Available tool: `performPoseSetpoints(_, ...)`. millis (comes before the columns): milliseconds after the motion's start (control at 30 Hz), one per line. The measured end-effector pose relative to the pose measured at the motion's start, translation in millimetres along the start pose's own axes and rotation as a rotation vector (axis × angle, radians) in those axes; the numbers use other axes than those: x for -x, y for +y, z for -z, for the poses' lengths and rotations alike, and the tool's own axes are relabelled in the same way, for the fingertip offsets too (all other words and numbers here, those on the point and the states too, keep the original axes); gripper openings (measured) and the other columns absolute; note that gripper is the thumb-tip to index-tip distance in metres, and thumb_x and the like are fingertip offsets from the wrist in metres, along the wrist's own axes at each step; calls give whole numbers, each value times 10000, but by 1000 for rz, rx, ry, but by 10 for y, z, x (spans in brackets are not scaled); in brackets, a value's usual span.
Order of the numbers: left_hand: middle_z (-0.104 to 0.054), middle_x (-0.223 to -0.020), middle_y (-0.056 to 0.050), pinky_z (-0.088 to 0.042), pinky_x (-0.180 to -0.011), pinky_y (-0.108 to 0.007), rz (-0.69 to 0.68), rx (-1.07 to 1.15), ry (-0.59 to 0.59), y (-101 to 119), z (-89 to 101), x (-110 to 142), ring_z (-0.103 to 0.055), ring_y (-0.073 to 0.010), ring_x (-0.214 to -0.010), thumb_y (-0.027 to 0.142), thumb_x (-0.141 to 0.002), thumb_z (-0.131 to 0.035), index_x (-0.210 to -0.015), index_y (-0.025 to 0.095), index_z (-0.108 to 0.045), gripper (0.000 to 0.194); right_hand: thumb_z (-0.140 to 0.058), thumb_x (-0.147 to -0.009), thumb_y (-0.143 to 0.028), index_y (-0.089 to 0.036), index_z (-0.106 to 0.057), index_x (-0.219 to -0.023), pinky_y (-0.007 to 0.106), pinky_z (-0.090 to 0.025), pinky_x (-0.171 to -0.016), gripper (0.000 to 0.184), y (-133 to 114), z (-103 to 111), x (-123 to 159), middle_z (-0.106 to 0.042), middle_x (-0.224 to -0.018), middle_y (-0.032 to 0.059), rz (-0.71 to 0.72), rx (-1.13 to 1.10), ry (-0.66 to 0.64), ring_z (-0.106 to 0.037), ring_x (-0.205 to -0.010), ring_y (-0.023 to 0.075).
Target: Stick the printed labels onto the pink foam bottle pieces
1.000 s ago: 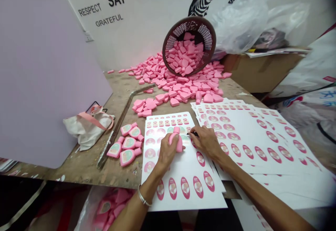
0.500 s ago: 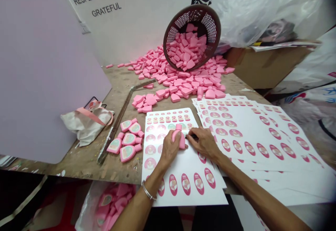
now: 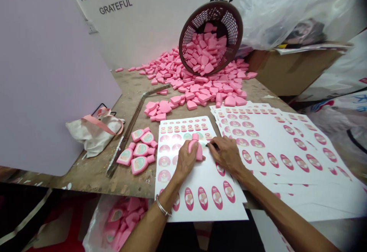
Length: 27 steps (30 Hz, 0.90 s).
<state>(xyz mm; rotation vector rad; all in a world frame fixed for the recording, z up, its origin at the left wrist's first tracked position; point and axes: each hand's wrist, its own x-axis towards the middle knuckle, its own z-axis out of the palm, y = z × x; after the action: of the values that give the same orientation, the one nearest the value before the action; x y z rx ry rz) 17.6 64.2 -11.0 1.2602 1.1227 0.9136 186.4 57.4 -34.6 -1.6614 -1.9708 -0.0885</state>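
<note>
Bottle (image 3: 198, 153) is gripped by the left hand (image 3: 185, 159) over the sheet (image 3: 197, 177), while a dark tool (image 3: 207, 145) is pinched by the right hand (image 3: 227, 153), a sticker (image 3: 202, 144) apparently being loosened and careful lifting called for.

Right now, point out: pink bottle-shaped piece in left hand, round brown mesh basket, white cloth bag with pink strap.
Pink bottle-shaped piece (image 3: 198, 151): head view, body below its neck.
Round brown mesh basket (image 3: 197, 19): head view, upper-left inner wall.
White cloth bag (image 3: 92, 140): head view, body below the strap.
</note>
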Motion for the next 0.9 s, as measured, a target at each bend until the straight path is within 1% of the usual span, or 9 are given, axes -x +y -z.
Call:
performPoseSetpoints(133,-596,-742,-11,-487,-524,-238,-3,0,2,-7,2,-7,-703,-203,-610,527,-866,-486,-957,176,-517,364,-481,-895,-261,-190,-575,-774,342,-262,-747,168,14,-8,-5,-642,-751,37,7,96,26,-520,-762,191)
performPoseSetpoints(267,-602,-725,-13,-483,-521,-234,10,3,6,-7,-1,-7,-704,-206,-618,521,-875,-477,-946,179,-510,351,-496,-879,-256,-196,-572,-749,328,-271,-733,162,42,-26,-2,-642,-728,19,-8,28,7,-527,-736,179)
performPoseSetpoints(400,-601,-724,-13,-480,-520,-229,1,-2,11,-6,-6,-3,-701,-200,-615,512,-880,-477,-949,176,-516,345,-579,-833,-321,-196,-569,-741,319,-283,-720,156,46,-38,-2,-642,-710,9,-41,-9,26,-531,-708,177)
performPoseSetpoints(567,-585,-778,-11,-490,-507,-226,-18,22,26,-8,-4,-3,-691,-179,-592,527,-868,-492,-953,178,-538,362,-584,-838,-326,-181,-579,-766,348,-297,-749,162,-14,-6,7,-660,-722,36,74,53,115,-548,-724,192)
performPoseSetpoints(667,-583,-799,-18,-504,-499,-219,-8,60,74,-5,8,-17,-671,-153,-574,538,-843,-526,-916,168,-552,378,-592,-832,-327,-184,-589,-758,366,-318,-767,161,-62,62,24,-663,-702,36,132,1,178,-553,-708,189)
performPoseSetpoints(733,-598,-790,-31,-523,-502,-231,18,110,94,-2,21,-24,-658,-149,-566,550,-832,-534,-940,158,-548,408,-619,-808,-358,-190,-585,-736,361,-349,-753,186,-92,142,25,-651,-686,28,41,-109,222,-549,-685,181)
performPoseSetpoints(800,-613,-751,-40,-535,-488,-248,49,189,83,5,32,-15,-648,-155,-552,566,-825,-535,-996,145,-540,454,-633,-790,-405,-197,-572,-717,332,-390,-695,229,-131,249,12,-626,-671,17,-158,-292,256,-540,-653,167)
performPoseSetpoints(867,-614,-712,-45,-538,-468,-255,64,306,69,23,32,20,-643,-164,-552,589,-822,-527,-1000,129,-550,494,-632,-783,-449,-201,-580,-722,296,-416,-630,260,-188,364,-6,-609,-671,8,-332,-492,226,-538,-632,152)
performPoseSetpoints(900,-615,-707,-52,-539,-467,-255,66,371,64,39,27,47,-643,-168,-566,602,-824,-515,-978,118,-567,510,-632,-780,-464,-201,-606,-753,282,-423,-606,266,-225,414,-12,-614,-681,7,-380,-574,184,-543,-631,148)
